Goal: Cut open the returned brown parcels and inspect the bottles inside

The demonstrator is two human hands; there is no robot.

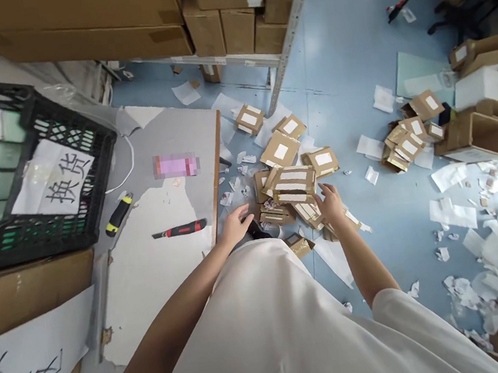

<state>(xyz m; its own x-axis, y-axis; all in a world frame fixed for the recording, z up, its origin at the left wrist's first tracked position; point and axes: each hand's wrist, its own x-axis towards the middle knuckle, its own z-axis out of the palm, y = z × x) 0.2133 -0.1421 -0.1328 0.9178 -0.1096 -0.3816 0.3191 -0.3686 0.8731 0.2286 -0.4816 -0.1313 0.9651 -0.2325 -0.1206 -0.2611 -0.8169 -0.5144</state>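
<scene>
My left hand [235,224] hangs just past the table's wooden edge, thumb and fingers apart, with nothing held. Over the floor to the right, my right hand [330,203] has its fingers loosely bent and spread, also holding nothing. Between and beyond them lies a heap of small brown cardboard boxes. The nearest is a flattened carton [293,182] with white labels, close to my right fingertips; whether they touch it I cannot tell. On the table [153,295] are a red and black utility knife [180,229], a yellow and black cutter [119,214] and a blurred pink item [176,166].
A black plastic crate [101,132] of pale boxes stands at the left. Ahead, a metal shelf [290,24] carries large cartons. More small boxes [407,143], an open carton [478,134] and crumpled paper [462,293] litter the blue floor at the right.
</scene>
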